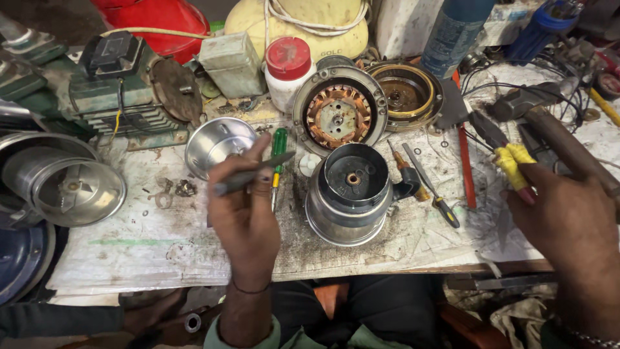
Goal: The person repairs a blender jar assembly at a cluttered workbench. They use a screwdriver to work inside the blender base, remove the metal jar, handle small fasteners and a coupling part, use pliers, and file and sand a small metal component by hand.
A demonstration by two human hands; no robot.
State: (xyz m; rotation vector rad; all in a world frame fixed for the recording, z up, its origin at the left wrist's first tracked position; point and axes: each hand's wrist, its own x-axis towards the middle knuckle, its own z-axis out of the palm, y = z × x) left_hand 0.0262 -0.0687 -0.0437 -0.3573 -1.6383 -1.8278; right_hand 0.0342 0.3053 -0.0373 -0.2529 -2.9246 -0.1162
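- Gripping a thin dark metal tool (253, 173), the left hand (244, 216) is raised over the bench w/ fingers closed round it; tool angles up to the right.
- Right hand (560, 216) wrapped on yellow-handled pliers (502, 150) at bench's right side, jaws pointing up-left.
- Steel mixer jar (352, 192) lies upturned btwn both hands, base coupling facing up, touching neither.
- Green screwdriver (278, 154) just behind the left hand; small steel cup (218, 143) near it.
- Copper-wound motor part (339, 116) behind the jar.
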